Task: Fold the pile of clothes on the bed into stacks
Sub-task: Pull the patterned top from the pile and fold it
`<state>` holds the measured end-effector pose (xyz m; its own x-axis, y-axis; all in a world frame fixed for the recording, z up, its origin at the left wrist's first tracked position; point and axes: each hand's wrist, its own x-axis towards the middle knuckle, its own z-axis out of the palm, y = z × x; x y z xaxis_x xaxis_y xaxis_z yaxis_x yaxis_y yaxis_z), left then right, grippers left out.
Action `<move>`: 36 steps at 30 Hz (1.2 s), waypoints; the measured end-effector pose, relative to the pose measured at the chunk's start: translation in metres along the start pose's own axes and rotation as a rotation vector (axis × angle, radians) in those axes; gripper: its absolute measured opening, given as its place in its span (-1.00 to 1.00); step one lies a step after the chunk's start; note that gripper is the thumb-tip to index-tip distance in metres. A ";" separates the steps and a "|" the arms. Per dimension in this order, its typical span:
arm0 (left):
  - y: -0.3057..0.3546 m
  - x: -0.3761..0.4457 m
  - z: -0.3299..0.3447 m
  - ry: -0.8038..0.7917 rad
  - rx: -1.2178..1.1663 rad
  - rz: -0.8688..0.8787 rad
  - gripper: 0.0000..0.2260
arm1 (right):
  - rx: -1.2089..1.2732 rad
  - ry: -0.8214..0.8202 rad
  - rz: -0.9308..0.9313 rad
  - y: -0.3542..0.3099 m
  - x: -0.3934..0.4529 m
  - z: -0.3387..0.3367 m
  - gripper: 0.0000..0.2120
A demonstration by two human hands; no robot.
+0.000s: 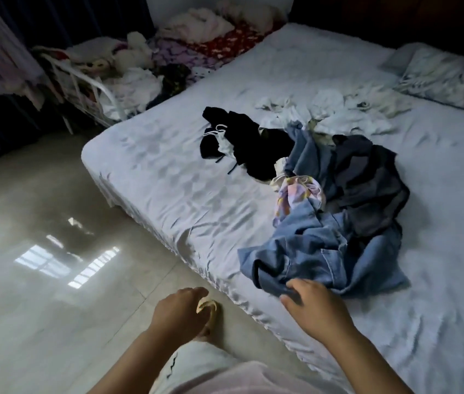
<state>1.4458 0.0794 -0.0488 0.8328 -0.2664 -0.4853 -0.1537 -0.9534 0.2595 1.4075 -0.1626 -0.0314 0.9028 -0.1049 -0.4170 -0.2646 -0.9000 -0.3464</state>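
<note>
A loose pile of clothes lies on the white bed (168,177). Nearest me is a crumpled light-blue denim garment (319,251). Behind it lie a dark grey garment (367,177), a pastel patterned piece (296,194), black clothes with white cords (248,143) and white clothes (339,112). My right hand (313,305) reaches over the bed edge, and its fingertips touch the near hem of the denim. My left hand (179,311) hangs over the floor beside the bed with fingers loosely curled and holds nothing.
A pillow (447,78) lies at the head of the bed, far right. A second bed with a white metal frame (91,81) stands at the back left, heaped with clothes and soft toys. Glossy tiled floor (54,251) is on the left. My foot in a yellow slipper (209,307) is below my left hand.
</note>
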 end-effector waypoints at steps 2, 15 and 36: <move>-0.005 0.043 -0.028 -0.022 0.050 0.080 -0.62 | 0.059 0.030 0.082 -0.008 0.026 -0.007 -0.72; 0.013 0.238 -0.140 -0.148 0.196 0.375 -0.61 | 0.145 0.242 0.273 -0.049 0.157 -0.058 -0.72; 0.114 0.447 -0.081 -0.294 0.300 0.528 -0.64 | 0.391 0.380 0.546 0.065 0.307 -0.007 -0.57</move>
<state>1.8433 -0.1368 -0.1689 0.4322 -0.6947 -0.5749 -0.6774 -0.6710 0.3016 1.6699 -0.2566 -0.1767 0.6452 -0.6932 -0.3213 -0.7429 -0.4710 -0.4757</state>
